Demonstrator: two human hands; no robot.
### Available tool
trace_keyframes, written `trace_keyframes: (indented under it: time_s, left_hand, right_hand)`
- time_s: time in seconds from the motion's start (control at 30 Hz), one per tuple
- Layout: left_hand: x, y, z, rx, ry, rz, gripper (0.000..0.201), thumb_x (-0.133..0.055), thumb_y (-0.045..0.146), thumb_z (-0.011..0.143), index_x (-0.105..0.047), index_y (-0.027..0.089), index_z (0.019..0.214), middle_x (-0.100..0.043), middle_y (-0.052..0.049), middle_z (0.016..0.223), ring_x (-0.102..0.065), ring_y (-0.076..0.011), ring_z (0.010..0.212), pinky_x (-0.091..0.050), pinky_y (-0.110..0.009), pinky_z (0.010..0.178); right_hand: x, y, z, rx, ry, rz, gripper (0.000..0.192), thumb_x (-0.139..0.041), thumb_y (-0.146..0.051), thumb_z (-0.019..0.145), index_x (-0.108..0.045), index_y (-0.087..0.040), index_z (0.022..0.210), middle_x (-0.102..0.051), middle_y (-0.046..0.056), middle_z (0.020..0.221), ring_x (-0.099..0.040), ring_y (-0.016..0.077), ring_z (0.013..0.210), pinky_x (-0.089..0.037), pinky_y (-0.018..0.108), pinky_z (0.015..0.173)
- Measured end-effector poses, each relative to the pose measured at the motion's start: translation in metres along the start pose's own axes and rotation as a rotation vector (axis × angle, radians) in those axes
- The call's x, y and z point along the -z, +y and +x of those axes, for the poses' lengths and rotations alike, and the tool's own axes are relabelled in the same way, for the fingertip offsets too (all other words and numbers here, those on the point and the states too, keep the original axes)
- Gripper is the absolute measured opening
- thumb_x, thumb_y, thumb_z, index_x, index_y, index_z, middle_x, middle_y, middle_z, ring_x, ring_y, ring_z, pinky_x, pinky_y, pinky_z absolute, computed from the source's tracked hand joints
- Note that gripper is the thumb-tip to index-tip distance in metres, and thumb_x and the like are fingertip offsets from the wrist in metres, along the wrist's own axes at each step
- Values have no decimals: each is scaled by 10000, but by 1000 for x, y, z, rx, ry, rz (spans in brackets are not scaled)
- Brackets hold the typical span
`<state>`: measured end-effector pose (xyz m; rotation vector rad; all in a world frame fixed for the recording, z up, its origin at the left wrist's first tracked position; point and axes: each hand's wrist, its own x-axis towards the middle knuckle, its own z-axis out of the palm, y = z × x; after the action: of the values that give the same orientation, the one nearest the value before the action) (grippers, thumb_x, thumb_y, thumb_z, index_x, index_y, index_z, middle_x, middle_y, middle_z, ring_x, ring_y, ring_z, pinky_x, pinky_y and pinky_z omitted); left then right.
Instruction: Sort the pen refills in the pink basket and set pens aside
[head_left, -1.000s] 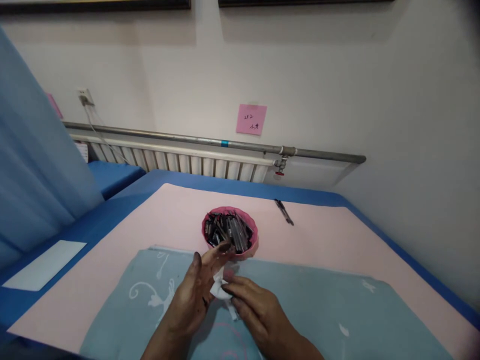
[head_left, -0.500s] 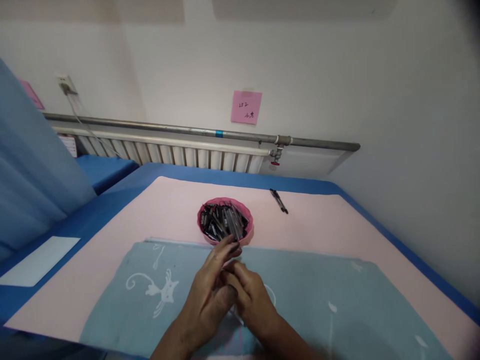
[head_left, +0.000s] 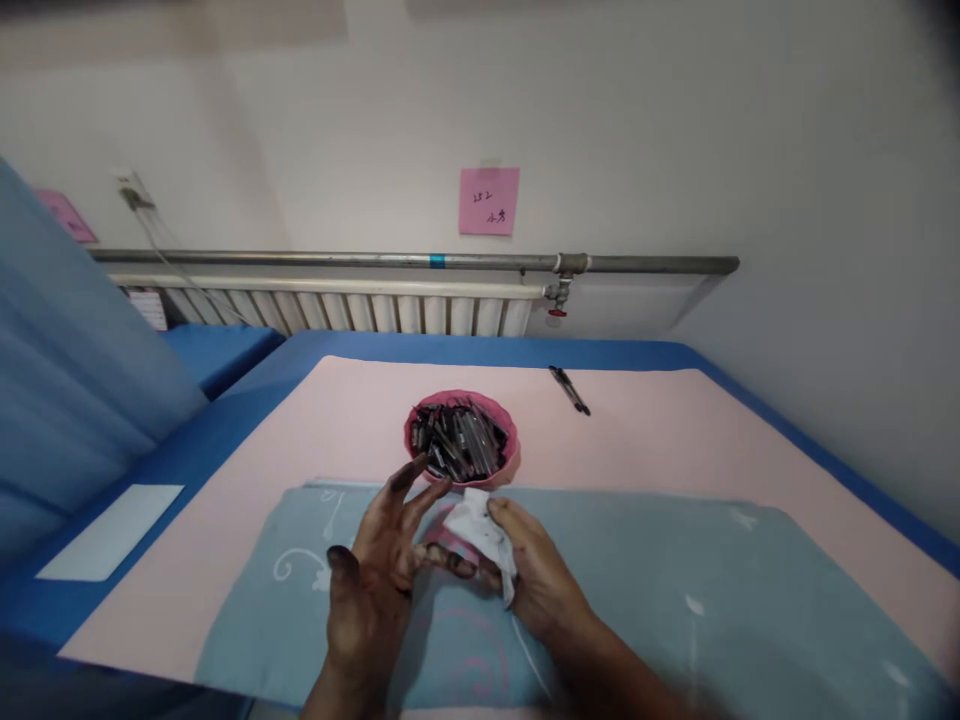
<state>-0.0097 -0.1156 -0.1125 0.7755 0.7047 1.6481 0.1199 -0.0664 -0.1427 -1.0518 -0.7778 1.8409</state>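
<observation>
Your hands meet over a blue-grey cloth (head_left: 637, 600), a crumpled white tissue (head_left: 480, 528) between them.

Your right hand (head_left: 536, 575) pinches the soft tissue, pressed against the ink-smudged fingers (head_left: 442, 555) of your left hand (head_left: 375, 570), which is spread open and holds nothing. Just beyond the tissue sits a round pink bowl (head_left: 461, 445) heaped with dark, slender metal pieces; the left hand is nearer it.
</observation>
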Motion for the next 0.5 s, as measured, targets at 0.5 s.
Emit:
trace_keyframes:
  time_s: [0.5]
  left_hand:
    - [0,-1,-7,-14,32,70,744,-394,771,682,-559,299,1233,-435,-26,1415,-389,-350,1269,-449,-438,944]
  right_hand:
    - [-1,-13,-40,367,-325,-616,256,-483,-382,873,-682,-246,959,-662,47,1048,-592,208,1005,-448,334,880]
